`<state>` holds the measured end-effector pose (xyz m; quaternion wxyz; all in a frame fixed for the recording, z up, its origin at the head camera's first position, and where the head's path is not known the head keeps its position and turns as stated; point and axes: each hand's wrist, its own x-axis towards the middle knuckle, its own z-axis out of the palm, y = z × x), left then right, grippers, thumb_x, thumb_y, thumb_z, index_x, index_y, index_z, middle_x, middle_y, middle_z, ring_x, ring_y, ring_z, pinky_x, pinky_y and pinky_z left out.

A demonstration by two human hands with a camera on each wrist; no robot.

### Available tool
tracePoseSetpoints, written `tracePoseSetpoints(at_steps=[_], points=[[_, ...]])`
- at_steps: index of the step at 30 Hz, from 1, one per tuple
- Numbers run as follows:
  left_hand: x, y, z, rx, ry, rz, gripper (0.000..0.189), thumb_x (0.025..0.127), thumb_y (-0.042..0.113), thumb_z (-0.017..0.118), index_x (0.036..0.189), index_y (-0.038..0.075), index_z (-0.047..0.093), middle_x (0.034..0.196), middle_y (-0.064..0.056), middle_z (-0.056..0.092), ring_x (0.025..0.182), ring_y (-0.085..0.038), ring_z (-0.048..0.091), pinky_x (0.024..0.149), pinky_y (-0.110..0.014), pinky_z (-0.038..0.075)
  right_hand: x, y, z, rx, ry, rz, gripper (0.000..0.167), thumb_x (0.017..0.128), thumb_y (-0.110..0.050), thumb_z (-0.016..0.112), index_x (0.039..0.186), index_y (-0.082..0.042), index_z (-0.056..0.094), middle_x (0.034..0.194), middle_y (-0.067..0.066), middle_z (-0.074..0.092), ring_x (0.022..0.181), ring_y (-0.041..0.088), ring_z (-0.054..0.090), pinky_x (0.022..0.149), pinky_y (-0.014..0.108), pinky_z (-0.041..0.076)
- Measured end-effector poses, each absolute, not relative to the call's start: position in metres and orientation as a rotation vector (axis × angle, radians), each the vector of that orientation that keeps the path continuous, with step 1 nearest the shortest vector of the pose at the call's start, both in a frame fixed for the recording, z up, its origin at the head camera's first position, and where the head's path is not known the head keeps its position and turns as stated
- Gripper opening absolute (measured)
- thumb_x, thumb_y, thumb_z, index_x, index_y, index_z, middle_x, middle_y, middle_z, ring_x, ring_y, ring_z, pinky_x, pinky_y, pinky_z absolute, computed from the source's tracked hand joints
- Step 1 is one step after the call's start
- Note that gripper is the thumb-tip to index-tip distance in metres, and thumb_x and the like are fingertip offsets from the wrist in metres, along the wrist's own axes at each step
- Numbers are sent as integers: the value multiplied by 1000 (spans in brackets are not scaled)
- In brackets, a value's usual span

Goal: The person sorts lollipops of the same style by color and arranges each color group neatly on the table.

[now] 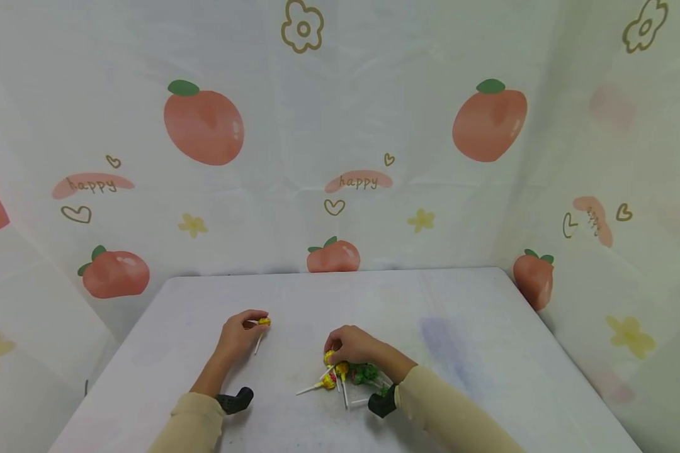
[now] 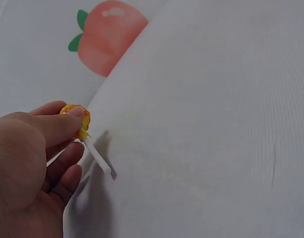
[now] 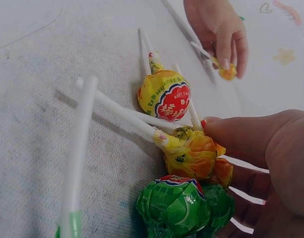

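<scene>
My left hand (image 1: 238, 336) pinches a yellow-wrapped lollipop (image 2: 82, 121) by its round head between thumb and fingers, its white stick pointing down over the table. Toward the middle of the table, my right hand (image 1: 354, 345) has its thumb and fingers round another yellow lollipop (image 1: 329, 358) at the edge of a small pile. Right under that hand lie a yellow lollipop with a red label (image 3: 164, 94), an orange-yellow one (image 3: 189, 153) and green lollipops (image 3: 174, 206). In the right wrist view, the held lollipop is mostly hidden behind the others.
The white table (image 1: 294, 296) carries a faint bluish stain to the right of the pile. Behind it hangs a white cloth (image 1: 260, 214) printed with peaches and flowers. Black wrist mounts (image 1: 235, 401) sit on both wrists, the right one close to the green lollipops.
</scene>
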<state>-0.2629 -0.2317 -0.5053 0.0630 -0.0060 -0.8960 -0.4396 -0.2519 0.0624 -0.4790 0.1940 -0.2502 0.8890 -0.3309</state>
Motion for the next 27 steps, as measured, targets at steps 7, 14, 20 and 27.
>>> tracePoseSetpoints(at_steps=[7, 14, 20, 27], points=[[-262, -235, -516, 11, -2683, -1283, 26, 88, 10, 72, 114, 6, 71, 108, -10, 67, 88, -21, 57, 76, -32, 46, -251, 62, -477, -696, 2500, -910, 7, 84, -15, 77, 88, -17, 71, 78, -5, 58, 72, 12, 51, 65, 25, 45], [-260, -236, -519, 11, -2701, -1223, 27, 87, 11, 73, 114, 6, 71, 104, -8, 67, 90, -22, 57, 78, -36, 45, -250, 61, -477, -701, 2502, -914, 7, 83, -15, 77, 88, -16, 72, 78, -6, 59, 73, 11, 51, 66, 25, 46], [-260, -240, -516, -21, -2739, -1224, 28, 90, 11, 70, 117, 5, 70, 107, -9, 67, 94, -23, 58, 82, -39, 45, -251, 61, -478, -698, 2515, -907, 7, 83, -15, 77, 87, -16, 72, 77, -6, 59, 72, 11, 51, 66, 25, 46], [-261, -238, -520, -36, -2722, -1238, 27, 89, 8, 70, 116, 6, 71, 108, -10, 67, 90, -22, 56, 77, -36, 45, -251, 62, -479, -701, 2520, -907, 8, 83, -15, 78, 88, -16, 72, 77, -6, 58, 73, 11, 51, 66, 25, 46]])
